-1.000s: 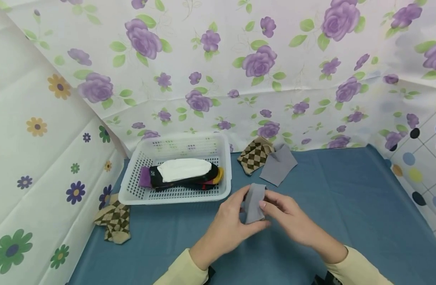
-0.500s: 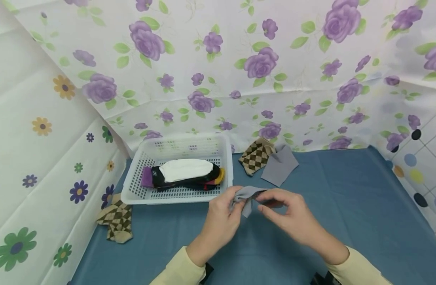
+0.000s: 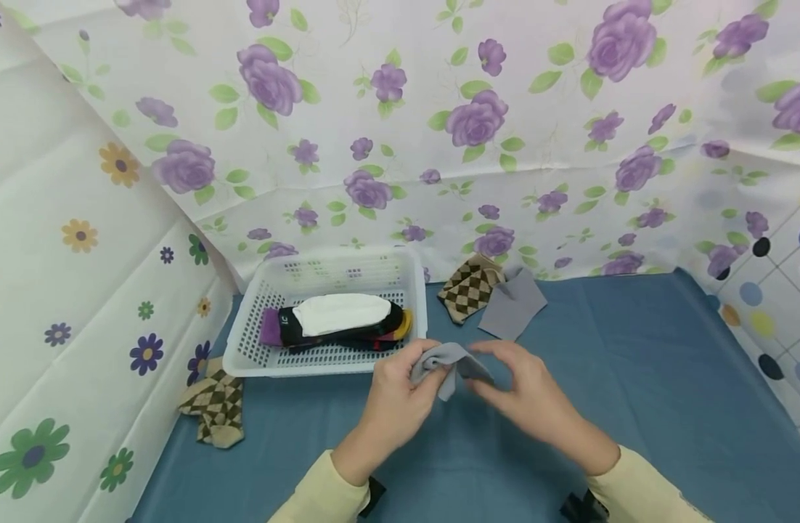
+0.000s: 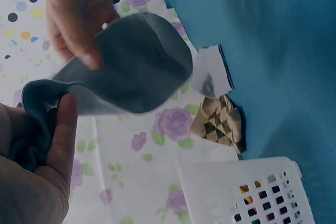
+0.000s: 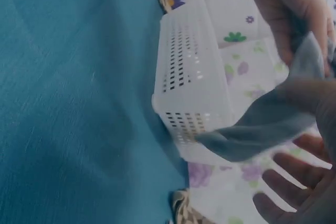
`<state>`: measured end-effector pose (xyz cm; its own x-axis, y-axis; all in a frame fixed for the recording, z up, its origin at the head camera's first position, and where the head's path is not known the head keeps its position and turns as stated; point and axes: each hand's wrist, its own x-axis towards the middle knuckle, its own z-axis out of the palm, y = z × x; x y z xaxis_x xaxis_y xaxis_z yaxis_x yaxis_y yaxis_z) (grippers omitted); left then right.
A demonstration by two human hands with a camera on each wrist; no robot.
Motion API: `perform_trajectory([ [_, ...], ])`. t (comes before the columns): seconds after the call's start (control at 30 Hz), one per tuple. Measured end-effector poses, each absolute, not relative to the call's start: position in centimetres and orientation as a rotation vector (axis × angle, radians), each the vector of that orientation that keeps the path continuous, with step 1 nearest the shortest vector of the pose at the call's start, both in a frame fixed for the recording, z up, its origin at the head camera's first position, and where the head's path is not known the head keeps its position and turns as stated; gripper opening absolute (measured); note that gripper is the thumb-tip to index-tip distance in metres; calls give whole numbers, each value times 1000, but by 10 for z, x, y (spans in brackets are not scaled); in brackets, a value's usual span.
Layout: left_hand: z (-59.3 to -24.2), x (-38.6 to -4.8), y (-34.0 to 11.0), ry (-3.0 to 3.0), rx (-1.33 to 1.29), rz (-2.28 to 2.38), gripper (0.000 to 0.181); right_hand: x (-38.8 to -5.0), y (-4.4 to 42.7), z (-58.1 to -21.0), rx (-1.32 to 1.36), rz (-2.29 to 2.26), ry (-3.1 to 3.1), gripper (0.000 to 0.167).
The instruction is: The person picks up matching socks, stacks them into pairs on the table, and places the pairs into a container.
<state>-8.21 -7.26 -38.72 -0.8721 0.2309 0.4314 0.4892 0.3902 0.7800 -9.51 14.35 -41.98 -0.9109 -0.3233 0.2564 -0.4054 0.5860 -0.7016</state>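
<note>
Above the middle of the table my left hand (image 3: 400, 396) pinches a bunched grey sock (image 3: 447, 356) between thumb and fingers. The sock's other end flares out loosely toward my right hand (image 3: 529, 392). That hand has its thumb and index finger apart around the loose end; in the right wrist view its other fingers are spread. The left wrist view shows the wide grey flap (image 4: 142, 61) of the sock with my right thumb against it. Behind the hands lie a second grey sock (image 3: 514, 303) and a brown-and-beige checkered sock (image 3: 468, 290).
A white perforated basket (image 3: 237, 352) at the back left holds a white-topped black bundle (image 3: 341, 316), with purple and yellow cloth beside it. Another checkered sock (image 3: 217, 407) lies at the left edge. Flowered sheets (image 3: 400, 145) stand behind the blue table cover (image 3: 635, 349).
The grey sock has gone from an upright strip between both hands to a bunch in my left hand. My right hand has loosened, its thumb and index finger spreading apart.
</note>
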Motion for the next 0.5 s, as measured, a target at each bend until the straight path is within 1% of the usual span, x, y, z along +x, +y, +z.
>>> perform_trajectory([
  [0.07, -387, -83, -74, -2392, -581, -1487, 20, -98, 149, -422, 568, 1311, -2704, 26],
  [0.13, -383, -81, -75, -2422, -490, -1515, 26, -100, 157, -422, 503, 1415, -2708, 11],
  [0.2, -375, -79, -78, -2462, -410, -1567, 32, -102, 165, -419, 450, 1473, -2713, 15],
  [0.3, -364, -76, -81, -2501, -327, -1657, 37, -106, 177, -413, 423, 1519, -2714, 22],
  [0.37, -359, -77, -83, -2500, -302, -1692, 32, -108, 183, -408, 423, 1529, -2712, 23],
  [0.5, -357, -79, -85, -2500, -255, -1692, 17, -112, 193, -401, 406, 1596, -2741, 21],
])
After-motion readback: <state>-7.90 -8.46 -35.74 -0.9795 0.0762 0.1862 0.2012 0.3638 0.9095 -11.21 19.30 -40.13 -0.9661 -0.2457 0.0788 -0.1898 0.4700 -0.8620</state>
